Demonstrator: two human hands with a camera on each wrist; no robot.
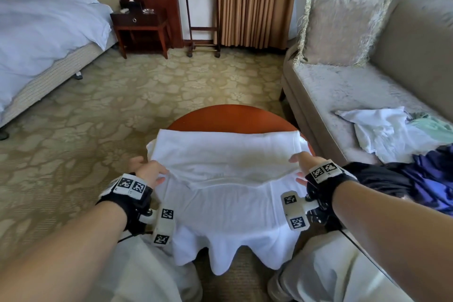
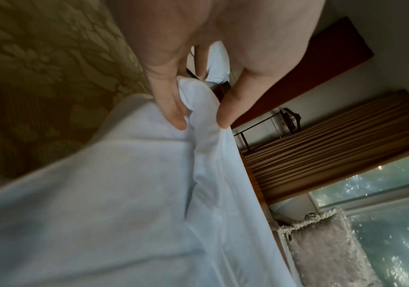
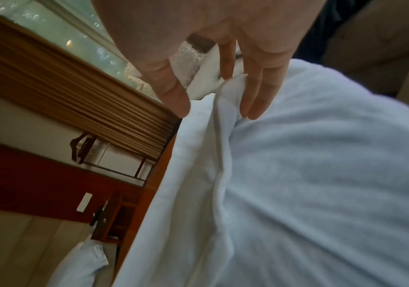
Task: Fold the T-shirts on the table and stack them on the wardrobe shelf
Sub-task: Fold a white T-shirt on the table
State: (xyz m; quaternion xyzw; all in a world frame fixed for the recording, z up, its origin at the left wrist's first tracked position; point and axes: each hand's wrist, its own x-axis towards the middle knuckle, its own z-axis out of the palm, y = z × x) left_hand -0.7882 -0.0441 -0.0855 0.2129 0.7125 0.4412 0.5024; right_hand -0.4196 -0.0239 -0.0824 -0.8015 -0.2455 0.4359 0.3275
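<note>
White T-shirt [image 1: 228, 154]: 1 on table [image 1: 228, 117] | left hand [image 1: 149, 170], right hand [image 1: 304, 163]: 2 grips pinching its edge

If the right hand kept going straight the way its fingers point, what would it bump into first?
Probably just more of the white T-shirt it pinches. The right hand points away from the person, across the round table. Past the table's far edge only carpet shows, though depth is hard to judge.

Right hand [image 3: 223, 38] pinches a raised fold of white T-shirt [image 3: 296, 184], thumb on one side, fingers [image 3: 255, 101] on the other. Shirt hangs over the reddish wooden table edge [image 3: 149, 194]. Behind: brown curtain [image 3: 63, 97], window [image 3: 58, 21], white pillow [image 3: 80, 266]. Image blurry.
</note>
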